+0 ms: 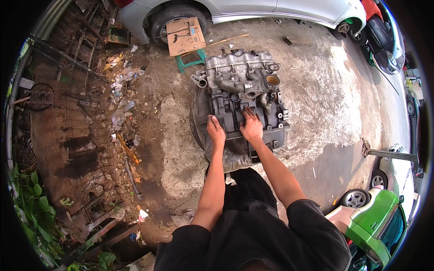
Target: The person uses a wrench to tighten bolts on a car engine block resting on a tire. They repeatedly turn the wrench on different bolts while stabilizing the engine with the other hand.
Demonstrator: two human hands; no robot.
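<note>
Engine block (242, 97) sits on the concrete yard floor (316, 99) directly in front of me, resting on what looks like a dark mat or tyre (199, 122), presumably to keep it off the grit and steady. Pale manifold side is turned away from me; dark flat face is toward me.

My left hand (216, 131) lies palm-down on the near left part of that dark face, fingers spread wide, clasping nothing. My right hand (251, 125) lies just beside it, also flat, fingers pointing away toward the manifold, nothing enclosed (both look like pressing or bracing contact, judged from the flat palms). Hands are near each other but apart.

Both arms are nearly straight, reaching forward and down from the shoulders, elbows only slightly bent; I lean over the block.

Around: green stool (189, 58) with a cardboard sheet (185, 35) beyond the engine, silver car (235, 11) behind it, green car (373, 217) at my right, litter and scrap along the left
</note>
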